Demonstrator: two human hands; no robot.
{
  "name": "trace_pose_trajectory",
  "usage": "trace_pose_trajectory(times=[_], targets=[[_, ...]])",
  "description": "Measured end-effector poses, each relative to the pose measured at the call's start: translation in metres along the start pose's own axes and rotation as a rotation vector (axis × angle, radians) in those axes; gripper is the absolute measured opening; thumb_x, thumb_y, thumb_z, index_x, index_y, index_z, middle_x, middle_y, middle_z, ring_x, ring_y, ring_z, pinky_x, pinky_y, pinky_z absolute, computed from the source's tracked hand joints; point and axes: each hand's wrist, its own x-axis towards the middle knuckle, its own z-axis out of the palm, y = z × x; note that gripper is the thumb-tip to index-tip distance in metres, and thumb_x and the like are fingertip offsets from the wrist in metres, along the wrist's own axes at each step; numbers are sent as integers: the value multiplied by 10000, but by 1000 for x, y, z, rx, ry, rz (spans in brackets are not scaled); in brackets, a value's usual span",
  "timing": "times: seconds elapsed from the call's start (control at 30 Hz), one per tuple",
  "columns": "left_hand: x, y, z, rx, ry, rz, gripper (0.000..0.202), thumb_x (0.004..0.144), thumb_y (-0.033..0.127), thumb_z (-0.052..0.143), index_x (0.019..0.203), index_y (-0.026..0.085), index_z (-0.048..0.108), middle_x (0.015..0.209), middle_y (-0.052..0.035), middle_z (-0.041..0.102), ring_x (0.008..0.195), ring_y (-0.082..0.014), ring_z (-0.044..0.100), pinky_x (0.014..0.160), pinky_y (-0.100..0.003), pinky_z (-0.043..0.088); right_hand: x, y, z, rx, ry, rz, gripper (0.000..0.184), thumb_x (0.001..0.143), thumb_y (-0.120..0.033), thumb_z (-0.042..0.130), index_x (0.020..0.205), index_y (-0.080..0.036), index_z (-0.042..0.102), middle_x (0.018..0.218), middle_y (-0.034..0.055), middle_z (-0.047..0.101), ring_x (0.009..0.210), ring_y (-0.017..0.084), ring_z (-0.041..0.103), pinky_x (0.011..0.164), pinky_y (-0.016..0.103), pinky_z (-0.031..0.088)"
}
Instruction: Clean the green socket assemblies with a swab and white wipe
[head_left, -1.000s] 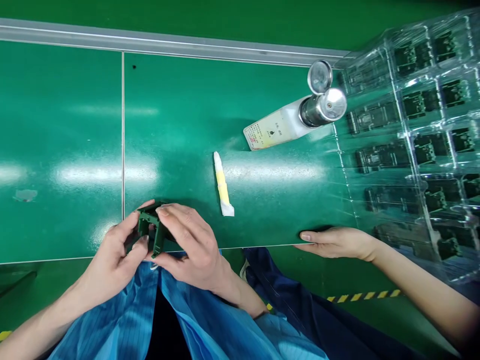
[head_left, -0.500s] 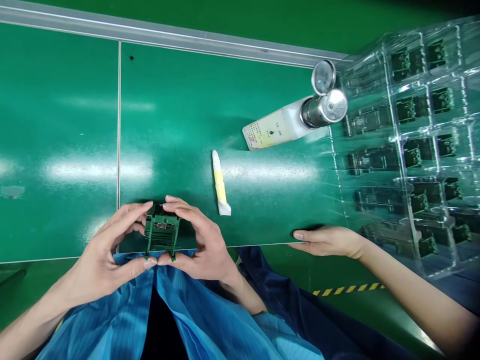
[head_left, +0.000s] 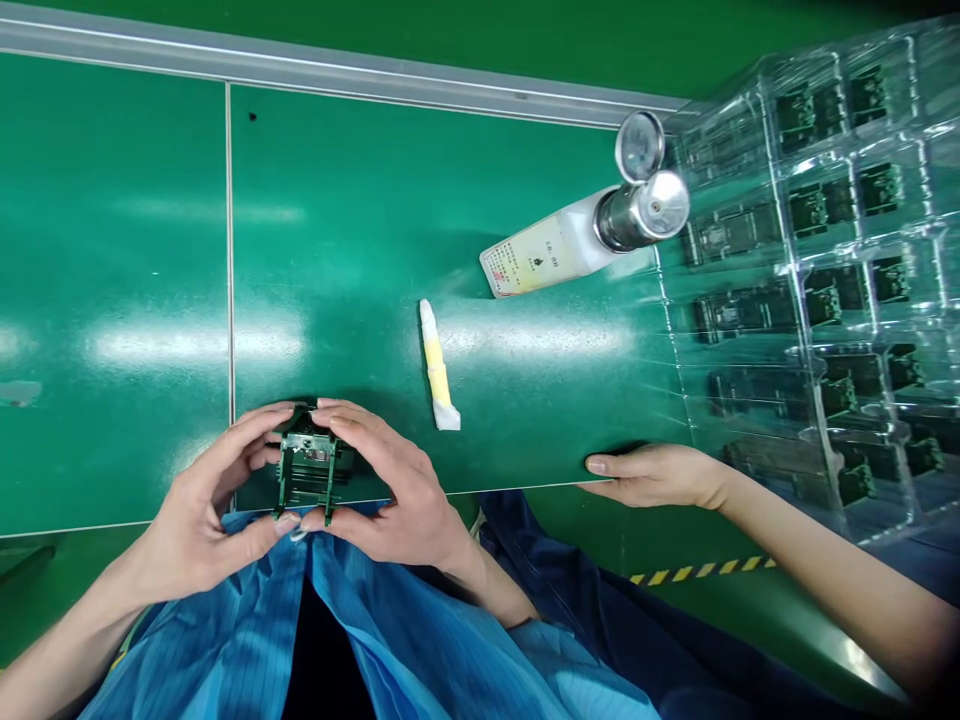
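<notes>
A small dark green plastic housing (head_left: 307, 470) with slotted sides is held between my two hands, just above the table's front edge. My left hand (head_left: 202, 510) is closed on its left side, fingertips at the far end and thumb at the near end. On the other side my right hand (head_left: 397, 490) grips it the same way. Its far end is partly covered by my fingers. To the right of my hands lies a slim stick (head_left: 439, 368), white at both ends with a yellow middle.
A white labelled bottle (head_left: 547, 252) with a metal pump top and raised lid stands beyond the stick. Stacked clear plastic trays (head_left: 787, 230) with several green parts fill the right side. Another person's hand (head_left: 652, 478) rests on the front edge of the green table (head_left: 525, 400).
The housing and both my hands have moved slightly left and tilted a little. The whole view has shifted slightly. The other person's hand stays at the table edge.
</notes>
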Motion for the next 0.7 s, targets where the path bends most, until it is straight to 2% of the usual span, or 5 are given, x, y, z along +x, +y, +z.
trace_pose_trajectory(times=[0.13, 0.23, 0.47, 0.7], targets=[[4, 0, 0, 38, -46, 56, 670, 810, 143, 689, 1400, 351, 447, 1493, -68, 422, 1352, -230, 451, 1017, -245, 475, -2, 1, 1, 18, -9, 11, 649, 866, -254, 725, 1412, -209, 379, 1334, 133, 550, 1290, 241, 502, 1118, 437, 441], [5, -2, -2, 81, -74, 100, 700, 820, 137, 680, 1431, 340, 406, 1508, -59, 399, 1407, -212, 368, 1076, -241, 416, -4, 2, 1, 29, -17, 21, 707, 828, -204, 759, 1418, -212, 369, 1356, 133, 534, 1304, 242, 487, 1133, 440, 423], [0, -17, -5, 118, -16, 154, 680, 802, 96, 688, 1411, 279, 448, 1456, -72, 463, 1323, -207, 486, 1039, -237, 451, -3, 6, 4, 95, -33, 22, 803, 746, -154, 825, 1414, -146, 379, 1358, 165, 531, 1324, 233, 466, 1152, 388, 398], [2, -29, -6, 114, 4, 177, 670, 787, 107, 703, 1398, 253, 472, 1435, -85, 489, 1274, -210, 537, 1008, -225, 469, -7, 9, 6, 28, -30, 94, 774, 789, -149, 775, 1443, -157, 360, 1402, 156, 492, 1347, 225, 437, 1167, 375, 373]])
